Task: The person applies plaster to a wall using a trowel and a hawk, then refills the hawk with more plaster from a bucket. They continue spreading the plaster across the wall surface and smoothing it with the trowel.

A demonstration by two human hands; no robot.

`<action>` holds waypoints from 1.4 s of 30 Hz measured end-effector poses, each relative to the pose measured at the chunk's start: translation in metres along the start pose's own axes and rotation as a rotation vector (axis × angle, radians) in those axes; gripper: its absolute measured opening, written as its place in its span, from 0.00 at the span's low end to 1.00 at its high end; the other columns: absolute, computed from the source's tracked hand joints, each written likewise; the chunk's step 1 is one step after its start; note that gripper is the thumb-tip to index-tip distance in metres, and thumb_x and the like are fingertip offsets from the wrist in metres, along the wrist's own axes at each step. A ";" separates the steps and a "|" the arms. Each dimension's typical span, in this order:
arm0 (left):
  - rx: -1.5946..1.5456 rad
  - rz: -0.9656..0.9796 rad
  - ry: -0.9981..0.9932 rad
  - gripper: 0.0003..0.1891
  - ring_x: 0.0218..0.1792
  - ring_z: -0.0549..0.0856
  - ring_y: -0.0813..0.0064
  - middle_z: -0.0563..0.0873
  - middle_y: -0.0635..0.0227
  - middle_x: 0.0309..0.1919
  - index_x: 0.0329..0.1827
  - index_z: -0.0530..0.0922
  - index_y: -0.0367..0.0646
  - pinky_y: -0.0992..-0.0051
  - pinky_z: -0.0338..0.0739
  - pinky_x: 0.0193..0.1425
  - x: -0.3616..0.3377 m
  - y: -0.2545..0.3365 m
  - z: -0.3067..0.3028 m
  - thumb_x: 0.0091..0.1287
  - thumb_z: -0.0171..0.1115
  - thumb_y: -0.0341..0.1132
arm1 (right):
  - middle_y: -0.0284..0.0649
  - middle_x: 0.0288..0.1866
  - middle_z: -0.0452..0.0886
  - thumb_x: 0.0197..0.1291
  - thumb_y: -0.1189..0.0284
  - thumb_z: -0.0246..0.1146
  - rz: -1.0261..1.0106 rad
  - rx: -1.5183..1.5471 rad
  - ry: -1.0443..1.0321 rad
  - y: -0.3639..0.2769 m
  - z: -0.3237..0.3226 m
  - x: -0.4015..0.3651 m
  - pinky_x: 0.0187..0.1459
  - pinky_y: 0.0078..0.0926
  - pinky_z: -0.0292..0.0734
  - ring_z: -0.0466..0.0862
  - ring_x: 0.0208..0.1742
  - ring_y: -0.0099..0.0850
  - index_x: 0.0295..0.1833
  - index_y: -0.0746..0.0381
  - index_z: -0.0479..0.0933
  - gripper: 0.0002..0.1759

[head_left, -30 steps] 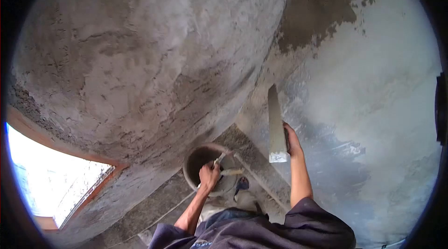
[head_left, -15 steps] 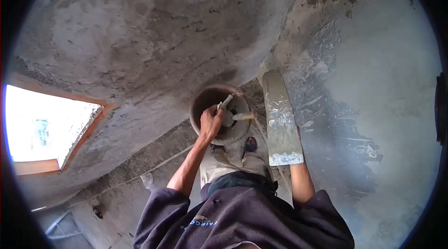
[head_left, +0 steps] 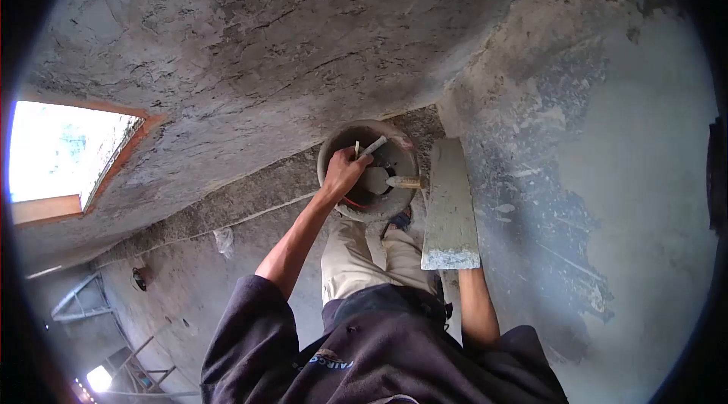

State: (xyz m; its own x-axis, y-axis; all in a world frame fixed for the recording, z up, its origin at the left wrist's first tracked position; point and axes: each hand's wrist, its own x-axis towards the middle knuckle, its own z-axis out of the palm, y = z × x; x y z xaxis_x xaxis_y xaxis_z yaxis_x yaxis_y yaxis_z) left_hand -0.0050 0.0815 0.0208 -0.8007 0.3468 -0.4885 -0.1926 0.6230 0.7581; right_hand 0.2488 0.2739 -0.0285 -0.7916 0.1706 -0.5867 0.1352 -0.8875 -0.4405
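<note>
Over the round plaster-smeared bucket (head_left: 331, 148), my left hand (head_left: 345, 170) is closed around a grey, mortar-caked stick-like handle (head_left: 374, 145), whose lower end is hidden. A short pale piece (head_left: 356, 149) sticks up beside its fingers. Across the bucket's right side lies a tool with a tan handle (head_left: 407, 183), its inner end near a round grey patch. Just right of the bucket is a long flat plastering float (head_left: 450, 203), grey with a whitish near edge. My right hand is hidden behind it, with only the forearm (head_left: 478, 305) showing, and bears the float from underneath.
A rough plastered wall (head_left: 288, 40) rises ahead, meeting a partly skimmed, smoother wall (head_left: 644, 161) at the right. To the left is a window opening with an orange-brown frame (head_left: 114, 161). Metal frames (head_left: 76, 305) stand at the lower left. My sandalled foot (head_left: 400, 218) is by the bucket.
The view has shifted. The float now sits more upright and nearer the bucket, and its wet shine has gone. My left hand remains over the bucket, still gripping the handle.
</note>
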 end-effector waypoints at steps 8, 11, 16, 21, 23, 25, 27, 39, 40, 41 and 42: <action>0.169 -0.127 0.000 0.24 0.41 0.84 0.51 0.83 0.45 0.35 0.43 0.79 0.33 0.59 0.75 0.46 0.037 -0.081 0.056 0.55 0.62 0.48 | 0.40 0.53 0.77 0.62 0.48 0.51 0.040 -0.034 -0.026 0.027 -0.067 0.015 0.51 0.30 0.75 0.77 0.51 0.31 0.59 0.60 0.70 0.30; 0.072 -0.177 -0.141 0.26 0.38 0.85 0.57 0.84 0.48 0.34 0.43 0.78 0.30 0.62 0.77 0.44 0.043 -0.077 0.065 0.55 0.64 0.49 | 0.40 0.54 0.76 0.62 0.48 0.51 0.057 -0.011 -0.017 0.052 -0.097 0.008 0.52 0.30 0.74 0.76 0.52 0.31 0.60 0.60 0.70 0.31; -0.178 -0.204 -0.206 0.17 0.32 0.83 0.77 0.83 0.66 0.28 0.40 0.79 0.34 0.73 0.76 0.33 0.044 -0.064 0.070 0.62 0.61 0.43 | 0.39 0.55 0.76 0.62 0.47 0.50 0.056 0.038 0.090 0.078 -0.087 0.054 0.53 0.30 0.74 0.76 0.53 0.31 0.60 0.60 0.69 0.32; -0.332 -0.244 -0.349 0.19 0.26 0.78 0.81 0.83 0.73 0.28 0.44 0.76 0.37 0.78 0.71 0.31 0.037 -0.063 0.074 0.65 0.61 0.47 | 0.39 0.56 0.75 0.62 0.45 0.50 0.003 0.075 0.097 0.103 -0.042 0.133 0.54 0.30 0.73 0.75 0.54 0.31 0.61 0.60 0.69 0.33; -0.373 -0.295 -0.361 0.24 0.34 0.79 0.78 0.84 0.67 0.35 0.52 0.74 0.37 0.77 0.72 0.36 0.039 -0.074 0.076 0.64 0.61 0.49 | 0.40 0.48 0.78 0.63 0.50 0.49 -0.020 0.242 0.046 0.084 0.009 0.150 0.47 0.31 0.76 0.78 0.47 0.31 0.54 0.61 0.72 0.27; -0.578 -0.271 -0.340 0.30 0.48 0.74 0.75 0.76 0.61 0.50 0.63 0.64 0.36 0.75 0.68 0.52 0.031 -0.071 0.073 0.66 0.59 0.48 | 0.40 0.41 0.81 0.64 0.55 0.47 -0.042 0.397 -0.006 0.085 0.040 0.158 0.41 0.31 0.79 0.82 0.39 0.32 0.48 0.62 0.75 0.23; -0.693 -0.258 -0.333 0.34 0.55 0.72 0.74 0.72 0.58 0.58 0.68 0.59 0.35 0.74 0.66 0.61 0.027 -0.066 0.069 0.67 0.58 0.48 | 0.39 0.37 0.81 0.64 0.59 0.46 -0.016 0.525 0.085 0.096 0.052 0.154 0.39 0.29 0.80 0.82 0.37 0.30 0.43 0.62 0.77 0.20; -0.608 -0.281 -0.381 0.32 0.55 0.71 0.74 0.71 0.58 0.59 0.69 0.57 0.35 0.75 0.64 0.62 0.009 -0.052 0.048 0.69 0.54 0.46 | 0.40 0.54 0.77 0.63 0.75 0.54 -0.488 -0.831 0.085 0.055 0.043 0.106 0.53 0.30 0.69 0.76 0.53 0.32 0.55 0.67 0.73 0.15; -0.598 -0.285 -0.378 0.32 0.56 0.71 0.74 0.71 0.58 0.59 0.69 0.57 0.35 0.75 0.64 0.63 0.005 -0.051 0.048 0.69 0.54 0.46 | 0.43 0.54 0.76 0.62 0.75 0.55 -0.606 -1.143 0.064 0.042 0.035 0.105 0.55 0.33 0.68 0.76 0.52 0.35 0.54 0.67 0.73 0.15; -0.587 -0.290 -0.373 0.32 0.56 0.71 0.74 0.71 0.58 0.60 0.69 0.57 0.35 0.75 0.63 0.63 0.007 -0.047 0.048 0.69 0.54 0.46 | 0.45 0.53 0.76 0.60 0.76 0.55 -0.722 -1.454 0.040 0.032 0.032 0.105 0.58 0.35 0.67 0.76 0.52 0.39 0.53 0.66 0.74 0.16; -0.576 -0.297 -0.368 0.32 0.56 0.71 0.74 0.70 0.58 0.60 0.69 0.57 0.35 0.75 0.63 0.63 0.011 -0.042 0.048 0.69 0.54 0.46 | 0.47 0.52 0.76 0.55 0.77 0.56 -0.745 -1.715 0.040 0.022 0.036 0.106 0.63 0.40 0.62 0.74 0.52 0.43 0.51 0.64 0.75 0.16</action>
State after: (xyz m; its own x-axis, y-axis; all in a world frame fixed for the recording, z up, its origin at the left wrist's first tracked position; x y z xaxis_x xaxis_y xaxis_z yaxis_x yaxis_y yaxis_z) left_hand 0.0213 0.0930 -0.0374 -0.4461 0.4964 -0.7447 -0.7194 0.2962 0.6283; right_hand 0.1460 0.2565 -0.0761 -0.9531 0.3018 0.0206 0.2074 0.7014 -0.6819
